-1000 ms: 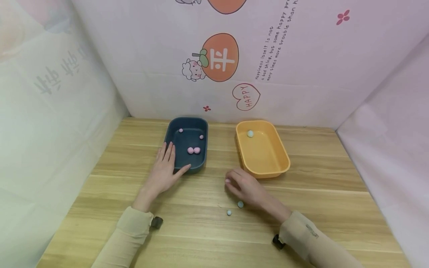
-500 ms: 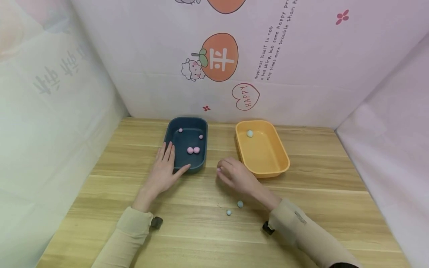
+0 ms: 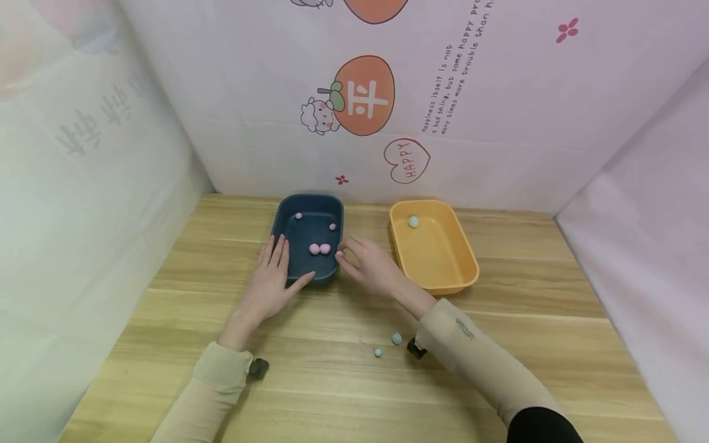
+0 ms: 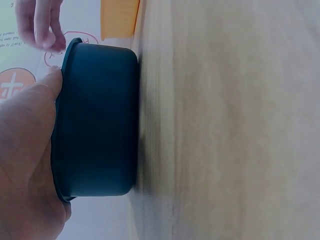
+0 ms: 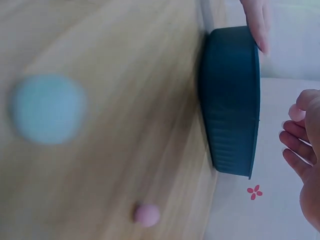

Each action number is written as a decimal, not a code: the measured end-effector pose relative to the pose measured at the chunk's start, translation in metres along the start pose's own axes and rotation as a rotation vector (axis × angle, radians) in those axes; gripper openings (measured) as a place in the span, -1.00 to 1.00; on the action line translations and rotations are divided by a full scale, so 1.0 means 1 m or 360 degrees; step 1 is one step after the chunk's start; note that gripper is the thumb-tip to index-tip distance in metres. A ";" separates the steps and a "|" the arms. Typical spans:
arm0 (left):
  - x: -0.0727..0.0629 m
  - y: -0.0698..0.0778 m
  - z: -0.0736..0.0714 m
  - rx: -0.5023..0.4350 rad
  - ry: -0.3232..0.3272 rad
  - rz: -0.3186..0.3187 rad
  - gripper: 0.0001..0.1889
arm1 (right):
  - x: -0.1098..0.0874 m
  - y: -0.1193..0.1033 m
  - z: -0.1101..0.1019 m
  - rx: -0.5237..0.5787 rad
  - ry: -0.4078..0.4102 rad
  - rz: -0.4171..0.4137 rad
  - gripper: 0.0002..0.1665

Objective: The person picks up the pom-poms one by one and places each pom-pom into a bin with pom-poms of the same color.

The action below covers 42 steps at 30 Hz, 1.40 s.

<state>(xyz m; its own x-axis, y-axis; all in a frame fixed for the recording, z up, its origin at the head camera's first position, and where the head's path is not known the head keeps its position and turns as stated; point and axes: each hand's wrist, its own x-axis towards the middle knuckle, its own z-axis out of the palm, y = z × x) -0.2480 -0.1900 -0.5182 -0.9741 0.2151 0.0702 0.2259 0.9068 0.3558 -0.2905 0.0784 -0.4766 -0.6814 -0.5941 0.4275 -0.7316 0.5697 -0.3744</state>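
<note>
And there it is, a small pink ball (image 5: 296, 112) pinched at the tips of the right hand (image 3: 372, 266), thumb on one side and fingertip on the other, lined up with the right-hand rim of the dark blue tray (image 3: 316, 204) from overhead and showing apart from that rim in the right wrist view. The other fingers of that hand curve loosely, palm partly in sight, and the forearm slants in from the lower right. Over on the tray's near left corner, the left hand (image 3: 264, 286) has its fingers spread apart, fingertips over the left rim, thumb out along the near one. Between the pinched ball and the tray's floor stands the right wall; inside sit two larger pink balls (image 3: 325, 249) side by side, with two smaller pink balls (image 3: 332, 227) farther back. Off to the right, the yellow tray (image 3: 437, 258) carries one pale blue ball (image 3: 413, 222) near its far left corner. Down on the wooden table (image 3: 332, 400), two more pale blue balls (image 3: 396, 339) lie near each other, left of the right sleeve (image 3: 471, 354), and the right wrist view picks out a loose pink ball (image 5: 146, 215) on the wood too.
</note>
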 end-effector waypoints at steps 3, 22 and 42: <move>0.000 -0.001 0.000 0.0020 0.0002 0.0004 0.17 | 0.016 0.003 0.003 0.0016 0.0000 0.0000 -0.89; 0.002 -0.003 0.000 0.0058 -0.0019 0.0012 0.16 | 0.070 0.013 0.006 -0.0129 -0.0137 0.0261 -0.78; 0.002 -0.004 0.003 0.0046 0.0021 0.0014 0.15 | 0.057 0.023 -0.005 0.0023 -0.0013 0.0296 -0.68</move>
<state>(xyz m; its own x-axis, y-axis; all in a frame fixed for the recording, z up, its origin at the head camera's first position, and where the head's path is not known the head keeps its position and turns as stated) -0.2511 -0.1923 -0.5226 -0.9721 0.2184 0.0857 0.2346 0.9152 0.3278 -0.3463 0.0600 -0.4566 -0.8049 -0.4841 0.3430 -0.5933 0.6619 -0.4581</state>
